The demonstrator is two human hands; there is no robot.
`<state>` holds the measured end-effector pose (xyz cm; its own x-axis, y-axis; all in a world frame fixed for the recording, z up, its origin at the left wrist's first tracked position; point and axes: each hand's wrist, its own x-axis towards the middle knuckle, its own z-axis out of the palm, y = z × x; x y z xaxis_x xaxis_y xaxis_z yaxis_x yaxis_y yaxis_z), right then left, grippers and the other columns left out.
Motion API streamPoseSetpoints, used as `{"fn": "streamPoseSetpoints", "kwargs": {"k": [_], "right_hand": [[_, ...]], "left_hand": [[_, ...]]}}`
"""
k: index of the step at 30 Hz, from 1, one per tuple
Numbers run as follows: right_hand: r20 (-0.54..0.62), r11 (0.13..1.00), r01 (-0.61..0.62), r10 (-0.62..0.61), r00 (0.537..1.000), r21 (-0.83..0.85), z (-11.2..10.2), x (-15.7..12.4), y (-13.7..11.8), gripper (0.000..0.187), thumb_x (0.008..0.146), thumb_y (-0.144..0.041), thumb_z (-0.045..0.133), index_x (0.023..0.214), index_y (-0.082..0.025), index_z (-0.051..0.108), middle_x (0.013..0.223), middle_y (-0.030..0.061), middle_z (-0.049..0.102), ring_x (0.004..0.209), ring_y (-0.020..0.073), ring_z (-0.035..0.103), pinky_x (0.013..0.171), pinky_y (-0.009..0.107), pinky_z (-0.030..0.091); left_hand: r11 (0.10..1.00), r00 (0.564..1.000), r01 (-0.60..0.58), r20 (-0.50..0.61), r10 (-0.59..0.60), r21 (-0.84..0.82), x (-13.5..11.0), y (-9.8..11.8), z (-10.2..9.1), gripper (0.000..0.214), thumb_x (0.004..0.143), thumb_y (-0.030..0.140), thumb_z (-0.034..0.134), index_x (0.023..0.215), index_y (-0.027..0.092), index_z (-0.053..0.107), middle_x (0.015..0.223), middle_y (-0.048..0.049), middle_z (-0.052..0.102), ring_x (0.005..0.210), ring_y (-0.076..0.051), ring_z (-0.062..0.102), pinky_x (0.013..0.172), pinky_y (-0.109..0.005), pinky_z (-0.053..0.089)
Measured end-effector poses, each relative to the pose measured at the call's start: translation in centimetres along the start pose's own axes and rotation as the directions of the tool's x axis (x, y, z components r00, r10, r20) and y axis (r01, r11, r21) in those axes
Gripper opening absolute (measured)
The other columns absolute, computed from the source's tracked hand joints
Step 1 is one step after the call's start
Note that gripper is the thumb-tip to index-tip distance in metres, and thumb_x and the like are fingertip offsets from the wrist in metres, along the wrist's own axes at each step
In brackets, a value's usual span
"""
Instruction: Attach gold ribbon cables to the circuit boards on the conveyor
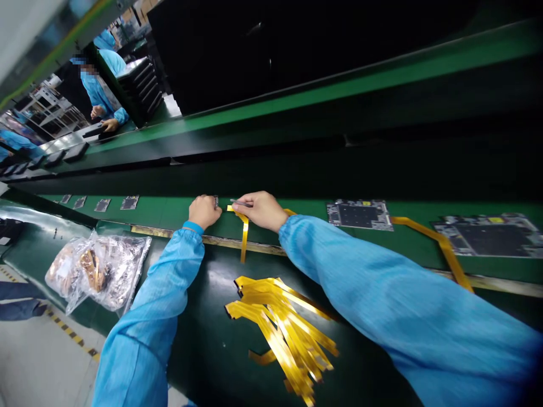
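Observation:
My left hand [205, 212] is closed at the green belt, with a sliver of a circuit board [216, 201] showing at its fingertips; the hand covers the rest. Close by on the right, my right hand [262, 209] pinches a slim grey tool [240, 202], whose exact kind I cannot tell. Under those fingers lies a yellow flex cable [245, 234], its end between both hands and its tail hanging over the belt's edge. A pile of yellow flex cables [282, 328] lies on the dark surface below my hands.
Several circuit boards lie along the belt, such as a large board [358, 215] with a flex cable [449, 254] beside it and a small board [129, 202] at left. A clear plastic bag [99, 271] sits left. A shelf [297, 104] runs above; a co-worker [104, 90] handles a dark part.

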<state>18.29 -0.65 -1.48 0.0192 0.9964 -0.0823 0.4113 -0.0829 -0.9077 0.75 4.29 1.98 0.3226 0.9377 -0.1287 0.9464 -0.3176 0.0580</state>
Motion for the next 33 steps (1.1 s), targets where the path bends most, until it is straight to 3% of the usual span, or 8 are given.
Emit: {"fn": "streamPoseSetpoints", "kwargs": {"k": [8, 11, 20, 33], "right_hand": [[-0.038, 0.953, -0.112, 0.105, 0.994, -0.281, 0.9, 1.5, -0.7, 0.015, 0.091, -0.033, 0.073, 0.094, -0.024, 0.084, 0.098, 0.0053, 0.084, 0.098, 0.0228, 0.078, 0.081, 0.027, 0.058], [-0.048, 0.923, -0.153, 0.145, 0.988, -0.354, 1.1, 1.8, -1.0, 0.018, 0.091, -0.037, 0.072, 0.099, -0.027, 0.085, 0.1, 0.0045, 0.084, 0.096, 0.0233, 0.078, 0.078, 0.028, 0.057], [-0.053, 0.875, -0.173, 0.167, 0.985, -0.453, 1.3, 2.7, -0.8, 0.021, 0.09, -0.043, 0.072, 0.102, -0.032, 0.086, 0.107, 0.0029, 0.084, 0.097, 0.0226, 0.077, 0.076, 0.027, 0.056], [-0.009, 0.819, -0.206, 0.238, 0.971, -0.536, 0.0, 2.0, -1.6, 0.023, 0.091, -0.042, 0.068, 0.103, -0.032, 0.085, 0.104, 0.0023, 0.084, 0.094, 0.0221, 0.076, 0.072, 0.028, 0.053]], "left_hand": [[0.994, 0.999, -0.033, -0.044, 0.029, -0.106, 0.3, -0.9, 0.7, 0.016, 0.09, 0.016, 0.062, 0.085, 0.017, 0.076, 0.095, -0.0126, 0.077, 0.094, -0.028, 0.074, 0.086, -0.036, 0.056], [0.988, 0.995, -0.081, -0.076, 0.071, -0.134, -0.2, -1.8, 1.3, 0.016, 0.09, 0.012, 0.062, 0.084, 0.018, 0.076, 0.099, -0.0107, 0.076, 0.098, -0.025, 0.072, 0.091, -0.035, 0.056], [0.925, 0.922, -0.329, -0.275, 0.272, -0.189, -1.5, -3.3, 4.0, 0.016, 0.089, 0.011, 0.064, 0.094, 0.017, 0.078, 0.107, -0.0104, 0.072, 0.106, -0.026, 0.065, 0.1, -0.042, 0.056], [0.902, 0.888, -0.405, -0.297, 0.351, -0.147, -1.5, -2.9, 4.5, 0.019, 0.09, 0.013, 0.064, 0.099, 0.016, 0.081, 0.111, -0.0117, 0.072, 0.107, -0.027, 0.066, 0.103, -0.046, 0.059]]}}
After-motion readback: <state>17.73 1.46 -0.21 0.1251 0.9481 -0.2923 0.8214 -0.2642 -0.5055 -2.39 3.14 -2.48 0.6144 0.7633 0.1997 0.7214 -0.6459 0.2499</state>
